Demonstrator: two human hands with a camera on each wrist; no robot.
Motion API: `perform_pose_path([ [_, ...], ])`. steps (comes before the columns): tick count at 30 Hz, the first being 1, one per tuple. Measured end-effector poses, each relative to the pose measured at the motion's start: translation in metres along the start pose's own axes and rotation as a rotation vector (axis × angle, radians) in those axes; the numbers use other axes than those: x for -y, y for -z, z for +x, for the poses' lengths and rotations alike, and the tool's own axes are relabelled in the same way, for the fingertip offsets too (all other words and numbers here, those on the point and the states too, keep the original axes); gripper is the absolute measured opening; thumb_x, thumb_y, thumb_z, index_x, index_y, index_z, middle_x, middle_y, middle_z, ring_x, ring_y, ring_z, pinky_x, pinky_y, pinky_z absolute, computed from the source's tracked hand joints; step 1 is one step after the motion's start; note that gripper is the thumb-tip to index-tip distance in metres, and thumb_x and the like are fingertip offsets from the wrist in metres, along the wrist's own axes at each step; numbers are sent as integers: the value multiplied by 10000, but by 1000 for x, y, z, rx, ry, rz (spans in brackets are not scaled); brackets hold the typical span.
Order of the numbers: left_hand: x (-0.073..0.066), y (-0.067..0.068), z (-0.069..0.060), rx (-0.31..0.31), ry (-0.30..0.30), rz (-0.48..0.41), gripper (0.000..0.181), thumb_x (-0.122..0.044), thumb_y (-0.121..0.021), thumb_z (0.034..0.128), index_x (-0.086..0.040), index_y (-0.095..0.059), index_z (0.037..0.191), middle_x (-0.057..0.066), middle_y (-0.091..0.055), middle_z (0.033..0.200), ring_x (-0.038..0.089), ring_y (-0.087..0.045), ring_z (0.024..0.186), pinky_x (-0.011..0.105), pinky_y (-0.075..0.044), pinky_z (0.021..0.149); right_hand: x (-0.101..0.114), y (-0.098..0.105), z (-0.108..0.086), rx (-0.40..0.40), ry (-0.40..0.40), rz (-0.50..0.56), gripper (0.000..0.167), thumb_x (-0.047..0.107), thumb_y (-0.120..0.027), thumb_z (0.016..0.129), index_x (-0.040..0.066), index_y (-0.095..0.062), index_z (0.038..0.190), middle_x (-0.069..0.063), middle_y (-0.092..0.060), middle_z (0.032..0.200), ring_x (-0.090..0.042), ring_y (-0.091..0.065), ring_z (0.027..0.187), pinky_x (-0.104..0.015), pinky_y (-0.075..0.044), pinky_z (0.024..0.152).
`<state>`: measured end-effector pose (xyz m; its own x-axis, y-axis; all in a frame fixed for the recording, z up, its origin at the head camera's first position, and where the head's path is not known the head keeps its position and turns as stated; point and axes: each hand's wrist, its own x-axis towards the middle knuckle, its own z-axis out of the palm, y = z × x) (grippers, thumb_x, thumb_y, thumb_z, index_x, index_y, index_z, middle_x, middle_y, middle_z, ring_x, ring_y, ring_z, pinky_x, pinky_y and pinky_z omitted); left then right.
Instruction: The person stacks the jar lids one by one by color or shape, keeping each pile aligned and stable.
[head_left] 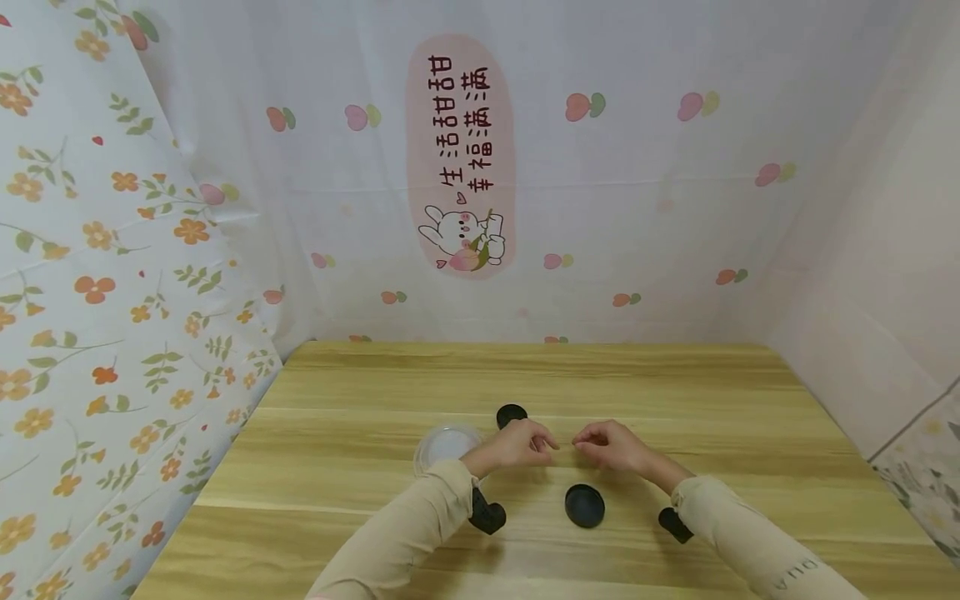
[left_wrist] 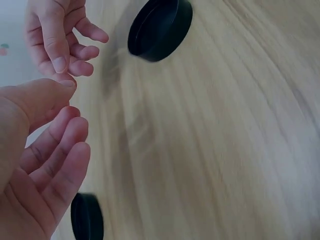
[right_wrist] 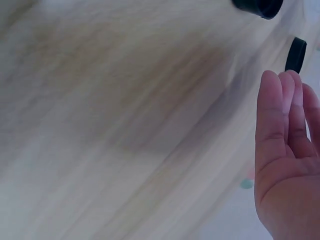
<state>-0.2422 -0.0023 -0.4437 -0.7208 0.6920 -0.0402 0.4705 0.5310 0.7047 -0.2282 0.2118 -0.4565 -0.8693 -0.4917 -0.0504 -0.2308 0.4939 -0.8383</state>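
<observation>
Over the middle of the table, my left hand and right hand face each other with a small gap between their fingertips. The left fingers bend loosely in the left wrist view, the thumb close to the index finger; nothing shows in them. Nearly straight fingers on the right hand also show no object. A round, shallow black lid lies on the table below and between the hands. Just beyond the left hand is a second black lid, partly covered by it. A clear round container stands left of the left wrist, partly hidden by the forearm.
Black pieces show beside both forearms, one at the left sleeve and one at the right sleeve. The wooden table ends against a patterned cloth at the back; a flowered cloth hangs at left.
</observation>
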Motion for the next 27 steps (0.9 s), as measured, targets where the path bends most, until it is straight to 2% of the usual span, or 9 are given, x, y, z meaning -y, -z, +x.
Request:
perform_pose_path([
  [3,-1,-8,3,32,36,-35,207,-89,-642,791,-17,-646,984,-5,-616,697,62,-557,620,161,-438,582,-4,0,-5,25,-18,23,242,107,-517,891,-100,-581,997,-128,-567,731,-220,-531,615,-347,-482,512],
  [8,0,-21,6,125,129,-119,253,-78,-648,787,12,-612,1021,-7,-596,679,96,-557,566,171,-432,515,-8,-2,-14,73,-40,64,225,89,-522,884,-101,-578,991,-106,-572,786,-175,-517,646,-299,-474,523],
  [11,-1,-26,7,159,150,-114,249,-88,-650,786,7,-614,1013,-27,-560,654,79,-518,539,167,-408,479,-10,-3,-16,97,-45,90,232,91,-524,884,-107,-568,997,-98,-571,801,-156,-504,652,-267,-462,522],
  [16,-2,-29,6,163,152,-126,223,-103,-658,782,6,-623,973,-37,-533,618,80,-489,515,159,-385,461,-12,-4,-17,109,-42,81,254,124,-544,877,-92,-565,1008,-87,-564,797,-148,-496,656,-256,-447,527],
  [21,-2,-30,3,158,139,-160,202,-96,-666,770,14,-624,934,-31,-570,649,62,-509,541,156,-403,489,-13,-5,-21,153,0,75,247,89,-568,855,-105,-557,1007,-111,-604,850,-125,-537,672,-257,-461,531],
  [27,-2,-32,2,147,154,-153,185,-112,-690,748,-11,-622,887,-52,-535,642,15,-461,553,142,-367,502,-11,-7,-24,181,33,83,232,66,-610,819,-109,-569,967,-97,-597,793,-77,-499,577,-221,-437,491],
])
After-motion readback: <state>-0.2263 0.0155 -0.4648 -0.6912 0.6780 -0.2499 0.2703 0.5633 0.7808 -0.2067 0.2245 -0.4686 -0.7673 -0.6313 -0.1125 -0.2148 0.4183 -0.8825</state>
